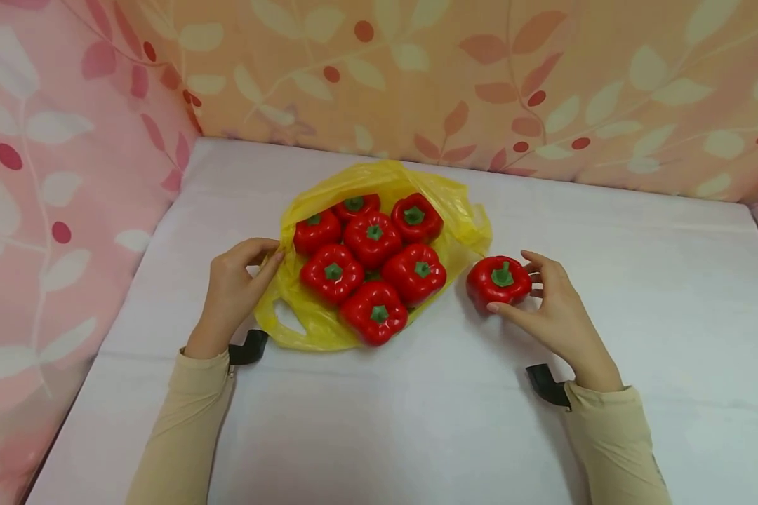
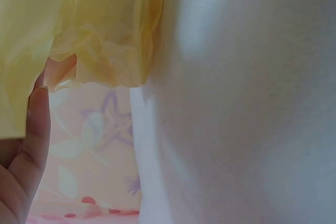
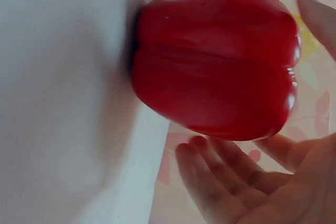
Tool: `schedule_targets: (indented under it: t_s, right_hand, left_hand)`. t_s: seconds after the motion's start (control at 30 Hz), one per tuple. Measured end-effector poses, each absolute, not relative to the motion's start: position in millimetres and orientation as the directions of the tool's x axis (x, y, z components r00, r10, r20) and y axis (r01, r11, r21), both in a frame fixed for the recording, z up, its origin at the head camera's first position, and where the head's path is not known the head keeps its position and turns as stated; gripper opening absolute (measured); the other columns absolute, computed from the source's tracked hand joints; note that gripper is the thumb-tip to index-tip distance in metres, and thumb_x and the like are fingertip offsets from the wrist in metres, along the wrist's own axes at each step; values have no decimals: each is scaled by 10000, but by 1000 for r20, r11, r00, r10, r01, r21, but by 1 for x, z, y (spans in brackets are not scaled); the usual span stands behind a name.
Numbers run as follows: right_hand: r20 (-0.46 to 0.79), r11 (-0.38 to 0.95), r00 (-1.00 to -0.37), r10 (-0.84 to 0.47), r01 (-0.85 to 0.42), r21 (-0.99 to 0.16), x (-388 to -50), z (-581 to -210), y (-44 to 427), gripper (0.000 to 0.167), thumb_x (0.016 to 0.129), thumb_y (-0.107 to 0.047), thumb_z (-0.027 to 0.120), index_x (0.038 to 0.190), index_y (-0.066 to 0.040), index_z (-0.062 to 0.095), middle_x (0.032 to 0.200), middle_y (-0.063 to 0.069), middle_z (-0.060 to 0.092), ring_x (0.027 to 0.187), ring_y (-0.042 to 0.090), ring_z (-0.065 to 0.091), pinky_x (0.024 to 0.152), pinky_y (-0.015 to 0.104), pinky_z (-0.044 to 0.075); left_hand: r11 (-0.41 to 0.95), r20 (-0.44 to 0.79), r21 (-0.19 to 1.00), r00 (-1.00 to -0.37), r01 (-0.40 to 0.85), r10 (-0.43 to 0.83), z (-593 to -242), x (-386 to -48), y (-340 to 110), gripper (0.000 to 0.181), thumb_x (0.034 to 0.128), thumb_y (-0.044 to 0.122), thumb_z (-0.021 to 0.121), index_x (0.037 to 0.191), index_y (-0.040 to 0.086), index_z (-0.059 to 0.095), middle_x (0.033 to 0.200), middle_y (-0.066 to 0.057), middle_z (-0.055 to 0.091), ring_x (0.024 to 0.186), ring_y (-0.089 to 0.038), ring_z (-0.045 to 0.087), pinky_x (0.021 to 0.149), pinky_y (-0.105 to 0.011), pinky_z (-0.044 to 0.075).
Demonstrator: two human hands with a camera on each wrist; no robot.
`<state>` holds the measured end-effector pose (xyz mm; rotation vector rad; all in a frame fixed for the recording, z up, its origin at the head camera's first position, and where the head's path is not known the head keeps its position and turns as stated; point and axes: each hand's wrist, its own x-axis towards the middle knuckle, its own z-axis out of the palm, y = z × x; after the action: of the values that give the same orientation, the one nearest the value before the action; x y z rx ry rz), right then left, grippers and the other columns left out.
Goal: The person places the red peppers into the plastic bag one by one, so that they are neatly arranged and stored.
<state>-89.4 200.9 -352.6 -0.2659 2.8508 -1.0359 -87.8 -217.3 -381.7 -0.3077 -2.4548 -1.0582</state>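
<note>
A yellow plastic bag (image 1: 316, 335) lies with its mouth spread, and several red bell peppers (image 1: 373, 238) with green stems sit in it. My left hand (image 1: 236, 280) pinches the bag's left edge between thumb and fingers; the left wrist view shows the thin yellow film (image 2: 105, 35) beside a finger. To the right of the bag, a single red bell pepper (image 1: 485, 284) stands stem up on the white surface. Around it my right hand (image 1: 552, 308) curves loosely, thumb at the front and fingers behind. In the right wrist view the thumb (image 3: 319, 19) is apart from the pepper (image 3: 215, 66).
White cloth (image 1: 366, 428) covers the tabletop. Patterned fabric with leaves rises as a back wall (image 1: 429, 84) and a left wall (image 1: 38, 196). Black wrist mounts (image 1: 249, 348) stick out at both beige sleeves (image 1: 613, 435).
</note>
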Motion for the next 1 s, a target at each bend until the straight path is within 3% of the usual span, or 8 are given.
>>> schedule_targets:
  t_s: [0.2, 0.3, 0.4, 0.47, 0.6, 0.8, 1.0]
  right_hand:
    - [-56, 764, -981, -188, -111, -636, -91, -348, 200, 816, 756, -363, 791, 1364, 4, 390, 1248, 199, 471, 1053, 359, 510, 841, 529, 495]
    - [2, 720, -987, -160, -118, -683, -90, -349, 200, 744, 736, -294, 819, 1326, -27, 454, 1242, 128, 517, 1045, 257, 526, 840, 321, 522]
    - [89, 653, -988, -127, -151, -742, -88, -350, 200, 700, 722, -206, 835, 1309, -44, 489, 1246, 73, 541, 1028, 149, 527, 800, 121, 474]
    - [146, 617, -983, -113, -184, -765, -86, -350, 199, 687, 715, -145, 837, 1304, -43, 498, 1241, 61, 549, 1012, 92, 528, 782, 65, 449]
    - [220, 582, -966, -134, -256, -772, -82, -347, 194, 695, 689, -58, 840, 1300, -44, 510, 1226, 48, 559, 1015, 26, 522, 797, 70, 449]
    - [301, 534, -928, -221, -374, -758, -89, -345, 177, 742, 644, 3, 851, 1305, -40, 515, 1228, 64, 561, 1030, 62, 521, 818, 91, 454]
    - [299, 531, -933, -201, -360, -767, -109, -351, 165, 758, 659, -41, 856, 1329, -56, 500, 1241, 73, 544, 1050, 102, 519, 838, 103, 448]
  left_hand:
    - [690, 474, 633, -880, 350, 11, -382, -88, -219, 146, 818, -4, 709, 954, -53, 689, 915, -166, 686, 770, -268, 629, 756, -28, 379]
    - [688, 473, 636, -881, 350, 11, -383, -87, -219, 147, 820, -4, 707, 956, -55, 687, 919, -168, 685, 774, -272, 630, 757, -22, 380]
    - [687, 471, 637, -882, 350, 13, -384, -86, -219, 147, 821, -3, 706, 958, -53, 686, 924, -167, 685, 778, -272, 632, 761, -20, 380]
    - [686, 467, 639, -884, 348, 13, -384, -85, -219, 147, 822, -3, 705, 959, -51, 687, 926, -165, 685, 778, -271, 630, 762, -21, 378]
    - [687, 465, 638, -885, 348, 16, -384, -84, -219, 145, 817, -7, 709, 954, -49, 688, 924, -163, 688, 778, -273, 630, 767, -22, 375]
    - [689, 479, 628, -878, 361, 24, -384, -85, -221, 151, 815, -11, 710, 957, -53, 687, 921, -163, 688, 787, -277, 637, 774, -15, 375]
    - [681, 481, 633, -876, 369, 27, -383, -87, -220, 152, 811, -17, 712, 956, -51, 687, 918, -163, 687, 782, -274, 633, 772, -13, 379]
